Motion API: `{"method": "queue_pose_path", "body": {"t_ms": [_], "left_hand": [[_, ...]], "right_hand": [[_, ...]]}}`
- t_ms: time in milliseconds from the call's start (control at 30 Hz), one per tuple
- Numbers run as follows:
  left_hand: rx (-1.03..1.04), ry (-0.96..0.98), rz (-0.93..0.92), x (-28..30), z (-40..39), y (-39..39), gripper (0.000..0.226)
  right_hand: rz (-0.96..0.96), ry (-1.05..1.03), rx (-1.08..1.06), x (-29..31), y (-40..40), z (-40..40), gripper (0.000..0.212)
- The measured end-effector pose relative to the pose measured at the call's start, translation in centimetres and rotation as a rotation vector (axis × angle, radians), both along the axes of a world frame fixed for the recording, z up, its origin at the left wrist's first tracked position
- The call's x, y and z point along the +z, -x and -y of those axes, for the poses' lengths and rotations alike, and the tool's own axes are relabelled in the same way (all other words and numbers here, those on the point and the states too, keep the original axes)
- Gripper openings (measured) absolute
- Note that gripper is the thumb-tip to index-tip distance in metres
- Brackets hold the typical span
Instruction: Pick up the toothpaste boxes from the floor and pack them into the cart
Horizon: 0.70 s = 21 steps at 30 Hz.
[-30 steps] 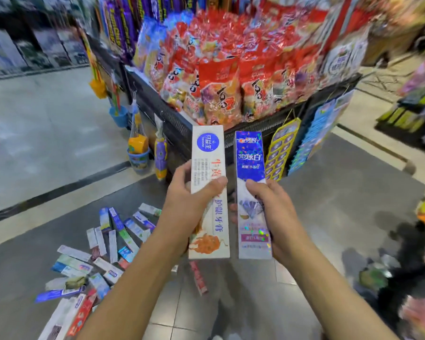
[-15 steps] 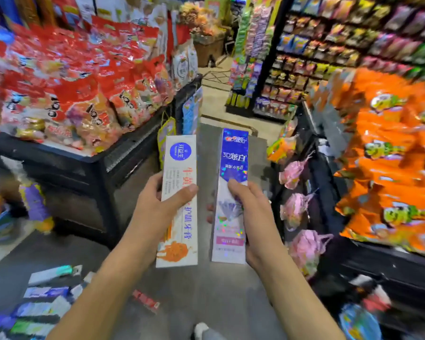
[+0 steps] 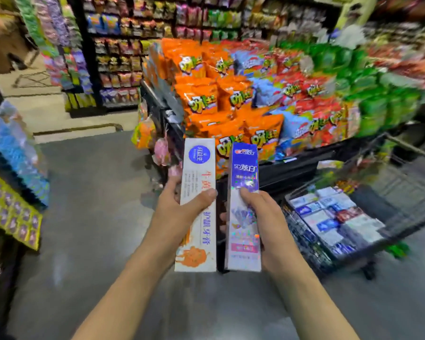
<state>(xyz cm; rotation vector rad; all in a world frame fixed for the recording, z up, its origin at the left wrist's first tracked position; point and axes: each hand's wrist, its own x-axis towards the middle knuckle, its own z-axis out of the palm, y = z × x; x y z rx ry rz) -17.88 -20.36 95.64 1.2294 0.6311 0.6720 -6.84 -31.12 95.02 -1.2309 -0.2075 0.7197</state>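
Observation:
My left hand grips a white toothpaste box with a blue circle and an orange picture, held upright in front of me. Beside it my right hand grips a purple and silver toothpaste box, also upright. The two boxes stand side by side, nearly touching. To the right and lower sits the black wire cart, its basket holding several packed toothpaste boxes laid flat.
A display bin heaped with orange, red and green snack bags stands right behind the held boxes. Tall shelves fill the back. Hanging card strips jut in at the left. Grey floor lies between.
The view has swung right: the boxes scattered on the floor have left the frame and the cart has come into view. Both hands keep their boxes in the same grip.

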Motion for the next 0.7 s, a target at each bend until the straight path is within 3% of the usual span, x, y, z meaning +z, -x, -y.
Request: {"method": "queue_pose_path", "body": {"t_ms": [367,500,700], "left_hand": [[-0.377,-0.063,-0.078,-2.8,9.7,-21.9,0.052],[-0.522,-0.094,-0.102,-4.3,13.4,-27.9,0.051],[-0.719,-0.145,-0.199,-8.0,16.4,-35.6,0.06]], "right_hand": [[-0.055,-0.025,-0.352,-3.6,-16.6,12.6,0.008],[-0.087,0.045,-0.509,-5.5,-20.7,16.9,0.019],[-0.107,0.141,-0.703,-8.7,-25.7,20.6,0.015]]}}
